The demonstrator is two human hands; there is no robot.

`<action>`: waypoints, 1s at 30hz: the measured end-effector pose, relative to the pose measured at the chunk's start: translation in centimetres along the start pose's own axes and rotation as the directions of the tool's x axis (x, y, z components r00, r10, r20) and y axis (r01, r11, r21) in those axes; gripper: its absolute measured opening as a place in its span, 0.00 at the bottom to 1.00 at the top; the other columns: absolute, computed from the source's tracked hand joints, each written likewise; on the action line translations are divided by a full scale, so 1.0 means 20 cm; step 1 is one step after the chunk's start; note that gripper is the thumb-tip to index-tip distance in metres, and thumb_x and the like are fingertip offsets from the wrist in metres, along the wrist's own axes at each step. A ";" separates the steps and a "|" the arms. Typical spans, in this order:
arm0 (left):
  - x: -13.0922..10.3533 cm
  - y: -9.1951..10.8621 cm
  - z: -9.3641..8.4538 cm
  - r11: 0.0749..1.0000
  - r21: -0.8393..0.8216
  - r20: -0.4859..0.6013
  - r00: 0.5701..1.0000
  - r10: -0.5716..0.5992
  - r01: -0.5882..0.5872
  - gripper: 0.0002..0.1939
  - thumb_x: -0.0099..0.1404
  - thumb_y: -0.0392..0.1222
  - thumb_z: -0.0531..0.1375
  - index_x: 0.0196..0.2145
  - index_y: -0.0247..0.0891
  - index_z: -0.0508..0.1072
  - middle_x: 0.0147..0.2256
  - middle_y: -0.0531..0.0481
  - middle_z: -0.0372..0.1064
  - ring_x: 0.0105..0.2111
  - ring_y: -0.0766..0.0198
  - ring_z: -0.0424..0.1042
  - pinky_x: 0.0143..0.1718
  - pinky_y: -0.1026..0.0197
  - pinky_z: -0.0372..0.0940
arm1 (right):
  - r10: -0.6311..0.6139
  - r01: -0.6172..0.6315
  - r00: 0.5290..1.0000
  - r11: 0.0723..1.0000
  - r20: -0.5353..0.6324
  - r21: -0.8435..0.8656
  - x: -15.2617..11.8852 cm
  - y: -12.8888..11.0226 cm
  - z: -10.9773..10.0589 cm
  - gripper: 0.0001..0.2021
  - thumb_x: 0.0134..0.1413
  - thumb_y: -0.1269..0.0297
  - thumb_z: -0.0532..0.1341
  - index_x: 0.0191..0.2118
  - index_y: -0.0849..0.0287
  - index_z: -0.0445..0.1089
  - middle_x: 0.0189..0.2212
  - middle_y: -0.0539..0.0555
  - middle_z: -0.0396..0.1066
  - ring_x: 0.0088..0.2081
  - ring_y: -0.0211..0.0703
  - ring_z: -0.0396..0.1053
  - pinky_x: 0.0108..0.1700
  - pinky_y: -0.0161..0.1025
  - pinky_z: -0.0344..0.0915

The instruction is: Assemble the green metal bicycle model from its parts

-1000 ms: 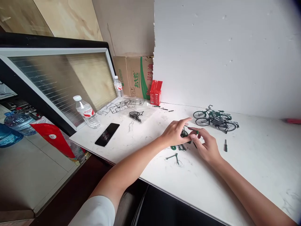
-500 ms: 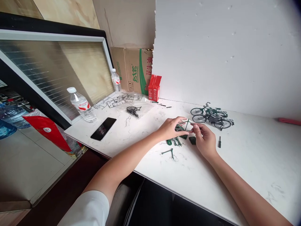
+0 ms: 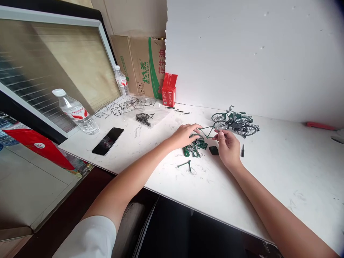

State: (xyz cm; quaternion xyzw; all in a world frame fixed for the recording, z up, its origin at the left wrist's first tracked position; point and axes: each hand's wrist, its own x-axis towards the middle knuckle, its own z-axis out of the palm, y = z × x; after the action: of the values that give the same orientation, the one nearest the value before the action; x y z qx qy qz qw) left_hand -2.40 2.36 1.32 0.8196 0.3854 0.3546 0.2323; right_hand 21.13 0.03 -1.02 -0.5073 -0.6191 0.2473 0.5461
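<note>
My right hand point(image 3: 228, 146) pinches a green toy bicycle frame point(image 3: 207, 133) between thumb and fingers, above the table. At the frame's far end is my left hand point(image 3: 185, 136), its thumb and fingers apart; whether the fingertips touch the frame I cannot tell. Under the left hand lies a pile of small bicycle parts point(image 3: 195, 147), green and silver, with a wheel partly hidden by the fingers. A dark green flat piece point(image 3: 213, 150) rests close to my right hand. Nearer the table edge lies a green forked part point(image 3: 188, 165).
Model bicycles point(image 3: 236, 123) stand at the back, with a small screwdriver point(image 3: 242, 151) in front. Leftward are a phone point(image 3: 108, 141), a water bottle point(image 3: 79, 113), a plastic bag point(image 3: 153, 116) of parts, black sprues point(image 3: 131, 104) and a red box point(image 3: 169, 90).
The left hand's fingers have opened from around the bicycle frame, which now hangs in the right hand and shows more fully. The whole view has shifted slightly.
</note>
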 end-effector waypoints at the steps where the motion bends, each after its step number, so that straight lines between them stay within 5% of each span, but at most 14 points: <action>1: 0.00 -0.01 -0.01 1.000 0.016 -0.001 1.000 0.002 -0.002 0.17 0.75 0.35 0.64 0.60 0.40 0.75 0.51 0.45 0.83 0.55 0.55 0.79 0.61 0.51 0.70 | 0.004 -0.004 1.000 1.000 -0.009 -0.008 0.00 0.00 0.00 0.25 0.71 0.36 0.60 0.48 0.54 0.77 0.45 0.60 0.82 0.42 0.52 0.79 0.45 0.50 0.72; 5: -0.01 -0.01 -0.06 0.999 0.033 0.033 0.999 -0.036 0.035 0.22 0.72 0.30 0.62 0.61 0.40 0.74 0.51 0.45 0.83 0.54 0.56 0.79 0.59 0.52 0.70 | 0.007 -0.008 1.000 0.999 -0.019 -0.049 0.00 -0.02 -0.01 0.21 0.72 0.42 0.60 0.50 0.55 0.79 0.39 0.57 0.81 0.42 0.52 0.78 0.47 0.50 0.71; 10: -0.02 0.03 -0.09 0.998 0.067 0.087 0.996 -0.014 0.008 0.10 0.69 0.39 0.67 0.48 0.38 0.82 0.47 0.44 0.83 0.53 0.53 0.78 0.58 0.51 0.70 | 0.016 -0.016 0.999 1.000 -0.037 -0.015 -0.01 -0.04 -0.02 0.17 0.72 0.48 0.60 0.50 0.54 0.77 0.37 0.56 0.79 0.42 0.51 0.78 0.47 0.49 0.71; 21: -0.02 0.03 -0.06 0.994 0.102 0.212 0.977 0.008 -0.030 0.21 0.63 0.50 0.74 0.51 0.41 0.82 0.53 0.43 0.78 0.60 0.48 0.72 0.63 0.49 0.67 | 0.089 -0.092 0.992 0.995 -0.084 -0.031 0.00 -0.03 -0.01 0.13 0.63 0.57 0.62 0.49 0.54 0.76 0.37 0.56 0.81 0.40 0.52 0.79 0.37 0.45 0.70; 30: -0.02 0.07 -0.19 0.981 0.181 0.191 0.975 -0.110 0.075 0.16 0.62 0.27 0.62 0.44 0.39 0.83 0.47 0.44 0.80 0.55 0.53 0.74 0.57 0.54 0.71 | 0.143 -0.147 0.989 0.981 -0.040 -0.123 0.01 -0.02 -0.05 0.19 0.72 0.48 0.56 0.50 0.54 0.78 0.34 0.55 0.83 0.20 0.41 0.61 0.26 0.44 0.59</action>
State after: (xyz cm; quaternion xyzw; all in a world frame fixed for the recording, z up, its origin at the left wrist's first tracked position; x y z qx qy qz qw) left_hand -4.89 1.51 4.58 0.8492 0.4273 0.2243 0.2143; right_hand 21.94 -0.23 -0.43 -0.5882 -0.5864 0.2390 0.5030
